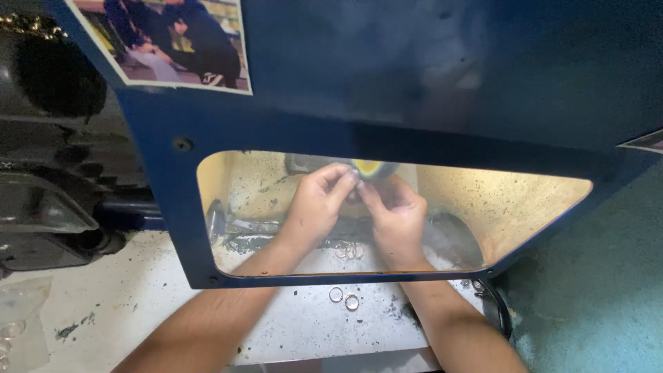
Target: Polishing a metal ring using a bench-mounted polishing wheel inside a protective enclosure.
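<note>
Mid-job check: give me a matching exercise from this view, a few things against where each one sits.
Things:
1. yellow-green wheel
2. two loose rings
3. photo print
4. clear plastic bag

Places:
A. stuck on the blue hood's upper left
B. at the fingertips of both hands, behind the window
C. far left on the bench
D. on the bench, between the forearms

Pairs: 1-B, 2-D, 3-A, 4-C

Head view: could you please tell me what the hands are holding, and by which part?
Both hands, left hand and right hand, pinch something small against the yellow wheel; what it is cannot be told.
</note>
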